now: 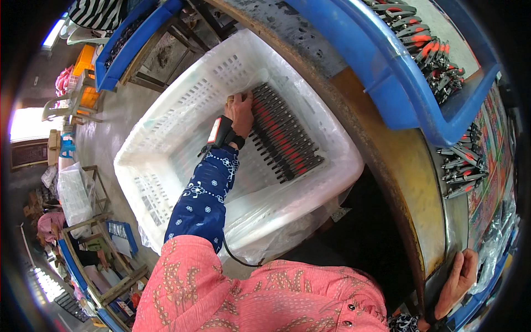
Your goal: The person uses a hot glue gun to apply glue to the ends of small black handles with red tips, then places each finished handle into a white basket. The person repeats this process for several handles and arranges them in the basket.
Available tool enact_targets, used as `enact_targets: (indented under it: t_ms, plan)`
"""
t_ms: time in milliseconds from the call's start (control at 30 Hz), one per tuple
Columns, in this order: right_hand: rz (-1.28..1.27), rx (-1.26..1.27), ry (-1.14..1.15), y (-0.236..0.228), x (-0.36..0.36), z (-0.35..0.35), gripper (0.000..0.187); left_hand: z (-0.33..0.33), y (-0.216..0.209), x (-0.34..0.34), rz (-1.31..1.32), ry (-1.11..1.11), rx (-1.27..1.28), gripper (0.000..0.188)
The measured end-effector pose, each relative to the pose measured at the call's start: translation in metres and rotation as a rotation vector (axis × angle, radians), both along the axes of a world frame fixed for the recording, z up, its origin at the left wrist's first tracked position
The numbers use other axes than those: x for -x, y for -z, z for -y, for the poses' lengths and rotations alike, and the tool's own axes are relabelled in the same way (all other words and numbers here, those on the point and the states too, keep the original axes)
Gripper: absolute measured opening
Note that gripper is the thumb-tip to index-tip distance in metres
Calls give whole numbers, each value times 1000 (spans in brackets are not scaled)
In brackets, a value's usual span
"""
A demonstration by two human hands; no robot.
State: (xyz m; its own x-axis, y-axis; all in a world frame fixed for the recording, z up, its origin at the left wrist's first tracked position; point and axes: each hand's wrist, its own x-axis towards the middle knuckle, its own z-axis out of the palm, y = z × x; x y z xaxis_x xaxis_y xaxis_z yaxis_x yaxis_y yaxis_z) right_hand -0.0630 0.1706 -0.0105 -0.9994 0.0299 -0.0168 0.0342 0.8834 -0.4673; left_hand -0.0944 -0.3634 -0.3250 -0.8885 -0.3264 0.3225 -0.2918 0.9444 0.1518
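Note:
A row of pliers (285,135) with black and red handles lies side by side in a white plastic basket (191,94) lined with clear film. My left hand (240,115) reaches down into the basket, its fingers bent and closed at the far end of the row. They grip the end of the pliers there; the fingertips are partly hidden. A black device with a white label (214,131) is strapped at that wrist. At the lower right, my right hand (459,282) lies by the worktable's edge with fingers curled in; what they hold, if anything, is hidden.
To the right, a worktable (415,193) with a worn metal edge carries a blue tray (398,83) of pliers. More loose pliers (463,166) lie beside it, near clear plastic bags (495,238). Stools, another blue tray (119,50) and wooden frames stand left.

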Motion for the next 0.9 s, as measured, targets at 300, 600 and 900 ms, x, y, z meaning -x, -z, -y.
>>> enact_targets:
  t_ms: [300, 600, 900]
  plan:
    - [-5, 7, -25, 0, 1, 2, 12, -6, -3, 1, -15, 1, -2, 39]
    - [-37, 9, -37, 4, 2, -6, 14, -33, 2, 3, 133, -9, -16, 73]
    - [-50, 78, -14, 5, 1, -5, 14, -38, 7, 2, 206, -36, -78, 77]
